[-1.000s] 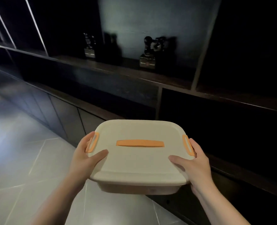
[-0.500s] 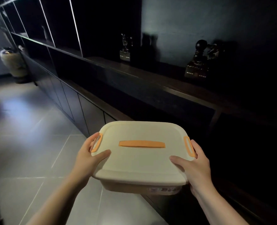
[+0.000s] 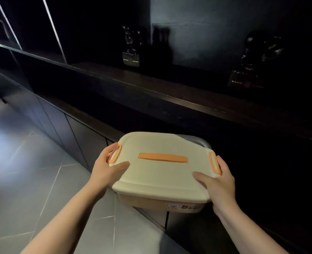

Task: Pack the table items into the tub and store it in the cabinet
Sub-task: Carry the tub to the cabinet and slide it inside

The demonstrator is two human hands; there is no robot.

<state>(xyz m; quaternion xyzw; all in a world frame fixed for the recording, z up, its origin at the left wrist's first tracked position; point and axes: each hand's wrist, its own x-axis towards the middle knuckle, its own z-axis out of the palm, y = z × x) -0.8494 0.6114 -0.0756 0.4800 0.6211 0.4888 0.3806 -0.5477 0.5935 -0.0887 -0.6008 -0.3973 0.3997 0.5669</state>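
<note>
One tub [image 3: 162, 173], cream, lid on, with an orange centre handle [image 3: 163, 158] and an orange latch at each short end. Position: carried in the air above the grey floor [image 3: 32, 180], close in front of the dark cabinet [image 3: 89, 132], below its long shelf [image 3: 170, 92].

Grip: two hands, both clamped on the tub. Left hand [image 3: 108, 170] at the left end, thumb lying on the lid, fingers around the left latch [image 3: 115, 153]. Right hand [image 3: 218, 182] at the right end, thumb on the lid, fingers beside the right latch [image 3: 214, 162] and under the rim.

Key relation: the tub's long axis runs left to right between the hands, roughly along the cabinet front; the cabinet lies straight ahead of it and slightly right. Neither hand is clearly nearer.

Cabinet doors: lower panels at left appear shut; the bay directly behind the tub is too dark to tell.

Judgement: packing looks finished; storing remains, likely a forward push.

Other: two dark figurines [image 3: 131, 50] on the shelf.
</note>
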